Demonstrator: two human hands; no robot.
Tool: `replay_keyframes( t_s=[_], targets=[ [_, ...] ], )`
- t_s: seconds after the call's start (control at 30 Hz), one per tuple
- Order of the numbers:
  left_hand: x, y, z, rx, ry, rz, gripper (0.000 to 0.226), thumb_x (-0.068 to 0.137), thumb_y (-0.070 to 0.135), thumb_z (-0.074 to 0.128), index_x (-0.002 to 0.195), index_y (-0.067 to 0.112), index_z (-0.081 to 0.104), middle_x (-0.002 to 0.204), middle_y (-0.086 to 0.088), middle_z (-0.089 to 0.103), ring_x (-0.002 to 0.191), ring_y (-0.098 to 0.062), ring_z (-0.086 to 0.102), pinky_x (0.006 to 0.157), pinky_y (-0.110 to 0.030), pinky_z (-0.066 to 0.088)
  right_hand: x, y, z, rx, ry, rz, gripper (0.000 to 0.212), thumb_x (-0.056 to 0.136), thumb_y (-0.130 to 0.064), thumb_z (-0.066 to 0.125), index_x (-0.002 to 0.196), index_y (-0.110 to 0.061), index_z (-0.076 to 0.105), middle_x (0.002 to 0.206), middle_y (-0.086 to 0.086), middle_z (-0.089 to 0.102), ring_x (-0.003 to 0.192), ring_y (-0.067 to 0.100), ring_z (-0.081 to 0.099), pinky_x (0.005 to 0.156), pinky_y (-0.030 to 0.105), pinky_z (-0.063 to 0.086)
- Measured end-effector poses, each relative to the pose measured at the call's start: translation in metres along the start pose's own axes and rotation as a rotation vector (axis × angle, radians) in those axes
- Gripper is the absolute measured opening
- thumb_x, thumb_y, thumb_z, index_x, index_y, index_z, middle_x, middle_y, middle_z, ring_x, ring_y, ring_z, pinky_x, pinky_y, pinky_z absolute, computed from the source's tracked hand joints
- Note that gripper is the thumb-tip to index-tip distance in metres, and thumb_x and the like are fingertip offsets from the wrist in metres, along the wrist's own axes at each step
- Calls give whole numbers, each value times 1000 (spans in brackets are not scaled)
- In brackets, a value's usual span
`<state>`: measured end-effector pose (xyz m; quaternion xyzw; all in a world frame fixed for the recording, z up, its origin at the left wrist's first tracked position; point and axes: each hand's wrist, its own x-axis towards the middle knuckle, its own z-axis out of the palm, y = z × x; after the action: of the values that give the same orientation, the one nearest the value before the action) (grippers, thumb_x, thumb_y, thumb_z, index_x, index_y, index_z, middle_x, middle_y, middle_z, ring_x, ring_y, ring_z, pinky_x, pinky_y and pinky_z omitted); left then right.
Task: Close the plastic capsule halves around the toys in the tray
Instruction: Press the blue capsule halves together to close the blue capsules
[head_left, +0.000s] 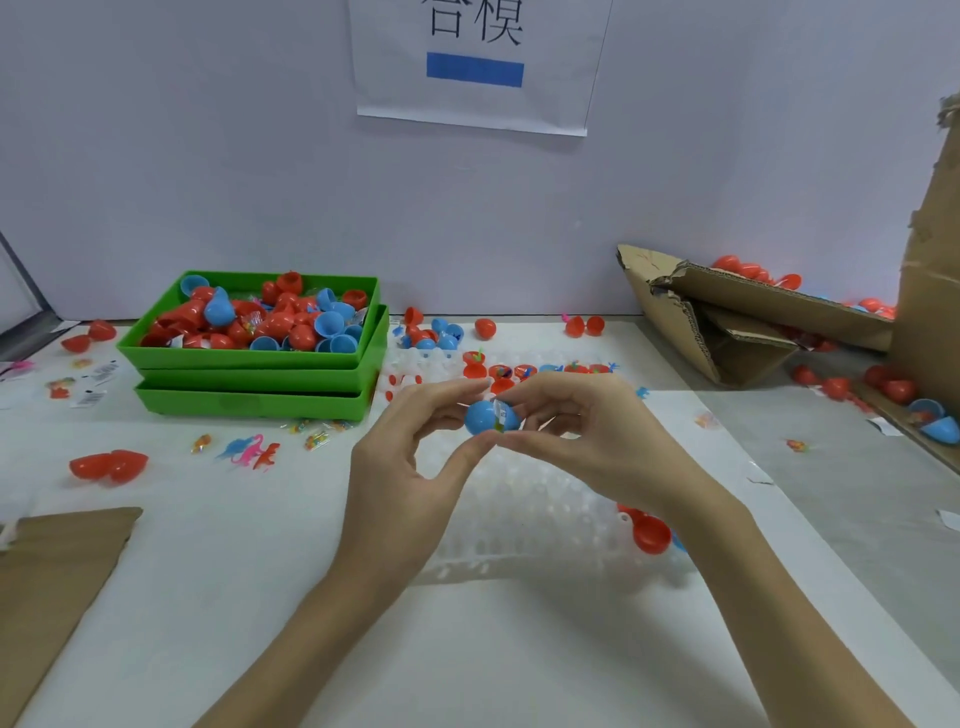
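A blue plastic capsule (485, 417) is held above the clear white tray (524, 519), its two halves brought together with a small wrapped toy showing in the seam. My left hand (415, 457) pinches the left half between thumb and fingers. My right hand (576, 431) pinches the right half. At the tray's far end stand several open red halves with toys (501, 373). A red half (649, 535) lies at the tray's right edge.
Stacked green bins (249, 384) hold red and blue halves at the back left. Torn cardboard boxes (737, 322) with capsules lie at the right. An open red capsule (109, 466), small dinosaur toys (252, 449) and a cardboard sheet (52, 587) lie at the left.
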<state>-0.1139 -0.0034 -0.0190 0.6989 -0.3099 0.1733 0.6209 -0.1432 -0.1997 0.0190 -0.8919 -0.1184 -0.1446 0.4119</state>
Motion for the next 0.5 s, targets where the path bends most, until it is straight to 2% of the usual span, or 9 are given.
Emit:
replay_keyframes(
  t_s=[0.13,0.27,0.5],
  targets=[
    [1,-1,-1,206,-23,129,24,88,13,80,112,15,78,110,4,71,104,-16,68,88,-23,57,-1,-3,2,-50,4,-18,39,78,-43,75,114,-30,74,95,-17,70,87,10,67,76,23,60],
    [2,1,-3,180,16,101,23,90,23,77,111,16,74,107,7,73,97,-13,71,86,-18,57,0,-5,6,17,40,-23,31,85,-29,79,116,-29,74,98,-14,71,89,11,66,77,24,60],
    [3,4,-6,26,54,-18,24,90,28,76,112,20,73,108,8,75,102,-17,74,88,-18,57,1,-12,11,263,7,5,29,93,-16,72,122,-12,72,107,-3,77,89,11,76,80,21,60]
  ],
)
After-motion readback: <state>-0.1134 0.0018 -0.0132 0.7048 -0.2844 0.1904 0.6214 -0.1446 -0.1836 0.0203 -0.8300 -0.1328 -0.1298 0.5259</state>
